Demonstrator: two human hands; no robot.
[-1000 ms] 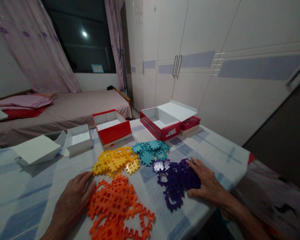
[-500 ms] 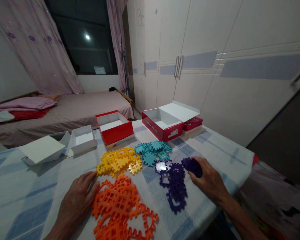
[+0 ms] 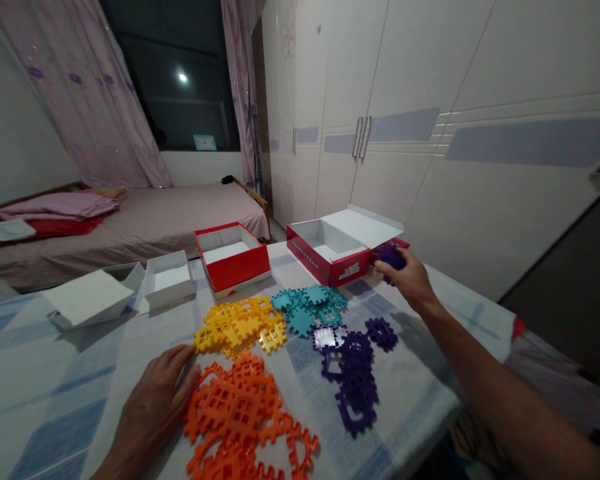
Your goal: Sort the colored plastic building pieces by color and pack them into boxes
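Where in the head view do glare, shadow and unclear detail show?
In the head view, a bright spot glares in the dark window, and a glossy tile gleams; a shadow lies on the tablecloth below the right hand; the white label is illegible.

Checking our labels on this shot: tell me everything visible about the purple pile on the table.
The purple pile is a loose heap of flat, dark purple pieces with notched edges, apparently plastic. They overlap on the tablecloth, and some have open centres. Its far-left end shows bright glare. A single piece lies just to its right. Neither hand touches the pile; the right hand holds more purple pieces beyond it. The exact count can't be told because of the overlap.
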